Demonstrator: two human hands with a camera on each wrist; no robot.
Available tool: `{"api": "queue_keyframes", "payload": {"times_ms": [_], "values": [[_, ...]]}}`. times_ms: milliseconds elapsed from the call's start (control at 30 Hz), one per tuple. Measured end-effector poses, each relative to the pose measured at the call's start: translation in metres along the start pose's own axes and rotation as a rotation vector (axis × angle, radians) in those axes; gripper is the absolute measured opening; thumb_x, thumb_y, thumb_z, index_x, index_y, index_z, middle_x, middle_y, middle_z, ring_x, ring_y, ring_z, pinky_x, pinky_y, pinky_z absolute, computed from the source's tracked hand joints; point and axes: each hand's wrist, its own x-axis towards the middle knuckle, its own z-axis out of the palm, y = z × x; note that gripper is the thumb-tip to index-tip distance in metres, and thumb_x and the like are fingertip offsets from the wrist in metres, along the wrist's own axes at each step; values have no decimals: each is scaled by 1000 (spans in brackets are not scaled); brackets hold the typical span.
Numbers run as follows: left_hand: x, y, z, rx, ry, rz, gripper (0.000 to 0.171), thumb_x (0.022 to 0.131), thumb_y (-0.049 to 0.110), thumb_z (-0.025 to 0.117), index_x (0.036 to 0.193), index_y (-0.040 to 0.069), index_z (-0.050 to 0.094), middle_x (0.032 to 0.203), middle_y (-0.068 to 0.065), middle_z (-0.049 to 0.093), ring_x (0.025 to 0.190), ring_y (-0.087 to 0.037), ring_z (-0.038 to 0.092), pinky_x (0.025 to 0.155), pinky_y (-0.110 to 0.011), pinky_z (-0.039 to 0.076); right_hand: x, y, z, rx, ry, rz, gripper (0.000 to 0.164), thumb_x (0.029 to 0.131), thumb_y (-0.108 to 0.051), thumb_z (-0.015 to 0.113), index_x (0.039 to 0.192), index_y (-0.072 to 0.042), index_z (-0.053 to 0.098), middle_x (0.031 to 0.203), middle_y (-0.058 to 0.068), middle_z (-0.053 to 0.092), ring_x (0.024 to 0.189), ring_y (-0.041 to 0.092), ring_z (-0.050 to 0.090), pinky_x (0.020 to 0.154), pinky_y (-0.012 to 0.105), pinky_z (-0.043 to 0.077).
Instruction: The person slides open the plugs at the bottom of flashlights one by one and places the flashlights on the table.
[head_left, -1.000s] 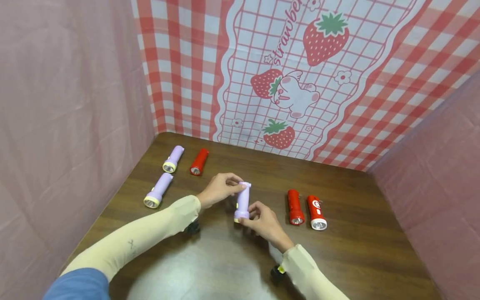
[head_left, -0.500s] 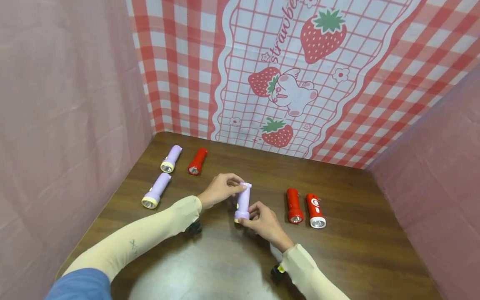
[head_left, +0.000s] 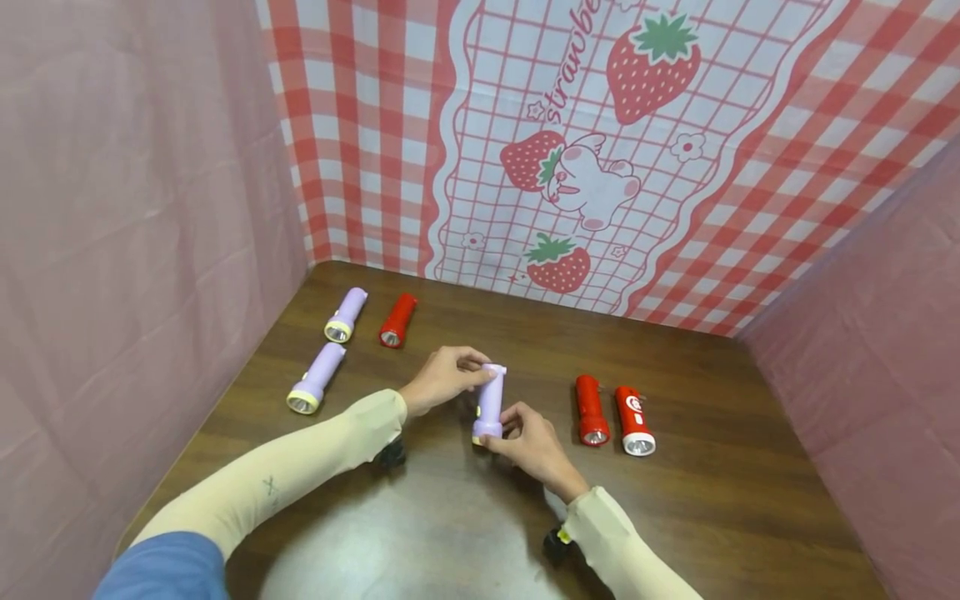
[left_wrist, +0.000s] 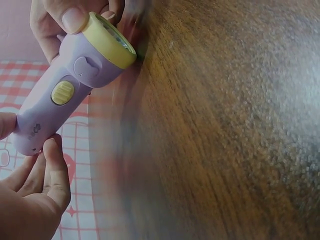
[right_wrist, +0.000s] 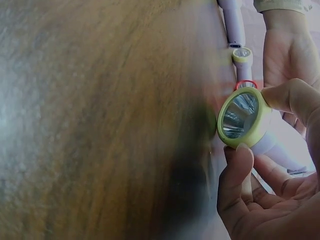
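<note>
Between both hands is a light purple flashlight (head_left: pixel 491 404) with a yellow rim around its lens, at the middle of the table. My left hand (head_left: pixel 446 379) pinches its tail end between thumb and fingers. My right hand (head_left: pixel 534 446) grips the lens end, thumb and fingers on opposite sides of the rim. A yellow switch (left_wrist: pixel 63 92) shows on the purple body in the left wrist view. The right wrist view looks into the silver reflector (right_wrist: pixel 240 115). The lens end points toward the person.
At the left lie two purple flashlights (head_left: pixel 317 377) (head_left: pixel 347 314) and a red flashlight (head_left: pixel 397 320). To the right are a plain red flashlight (head_left: pixel 592 410) and a red one with a white rim (head_left: pixel 635 421). Cloth walls border the wooden table (head_left: pixel 712 500).
</note>
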Motion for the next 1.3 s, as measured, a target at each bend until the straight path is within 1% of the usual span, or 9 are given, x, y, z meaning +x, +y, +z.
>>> {"api": "queue_keyframes", "payload": {"times_ms": [133,267,400,500,700,900,967,1133,1300], "values": [[0,1,1,26,8,-3,34,92,30,80,119,9,75,110,-5,75,95,-18,71,82,-43,60,1,2,0,28,-12,-4,41,81,-22,88,105,-3,60,88,5,70,64,16,64,52,36,56],[-2,2,0,42,4,11,33,91,31,81,117,10,76,109,-3,75,93,-16,71,81,-40,59,1,2,0,55,-39,7,42,82,-21,87,110,-1,63,95,7,71,68,15,64,53,34,56],[-4,2,0,43,-16,59,34,91,31,81,116,10,76,106,-3,75,93,-16,72,82,-34,58,1,4,1,69,-64,6,45,82,-20,87,117,2,67,96,8,73,69,14,63,55,32,55],[-7,3,0,36,-35,92,33,90,31,82,116,11,75,105,-2,75,93,-17,71,82,-32,58,0,4,1,71,-71,-2,46,82,-21,87,116,2,67,94,8,72,68,14,62,54,31,54],[-17,6,-1,33,-84,176,32,90,29,83,115,12,74,100,0,73,89,-16,69,80,-32,57,-3,5,2,55,-67,-28,41,79,-21,89,106,-2,62,87,6,67,63,15,59,52,29,51],[-26,10,-3,62,-143,268,31,87,23,85,114,13,73,99,2,72,85,-16,66,76,-31,55,-4,5,3,-35,-33,-69,43,74,-18,91,99,-6,58,79,4,62,65,13,56,54,25,46],[-30,11,-4,56,-163,282,32,86,21,86,114,14,73,100,2,71,84,-17,65,74,-32,55,-5,5,4,-49,-25,-79,46,72,-18,92,101,-5,58,81,4,62,67,13,57,56,25,46],[-37,10,-4,37,-202,304,33,84,22,87,113,16,73,100,3,71,85,-19,64,73,-32,55,-6,5,7,-58,-18,-105,59,70,-15,93,117,-4,59,90,3,65,74,14,59,64,27,50],[-43,9,-1,65,-220,339,33,84,25,88,112,22,72,102,8,71,92,-19,65,79,-36,56,-7,7,9,-69,-8,-131,69,69,-15,95,126,-5,58,94,3,68,79,14,62,69,29,52]]}}
